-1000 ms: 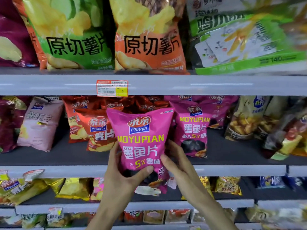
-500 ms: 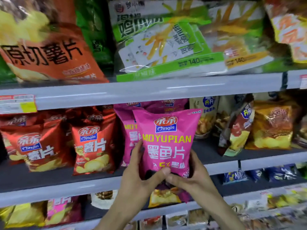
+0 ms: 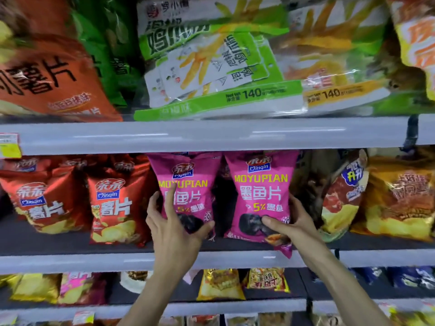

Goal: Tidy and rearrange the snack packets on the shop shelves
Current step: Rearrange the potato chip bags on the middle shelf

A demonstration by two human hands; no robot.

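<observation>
The left hand (image 3: 174,222) clasps the left pink packet (image 3: 188,175) low down, thumb under its front corner, forefinger straight up its face and the other fingers curled round its left edge. Just beside it, the right hand (image 3: 290,223) grips the right pink packet (image 3: 261,184), thumb across the lower front and fingers wrapped behind its right edge. Both packets stand upright side by side on the middle shelf (image 3: 70,261), the right one's bottom corner overhanging the lip, with red crisp packets (image 3: 113,203) to their left.
</observation>
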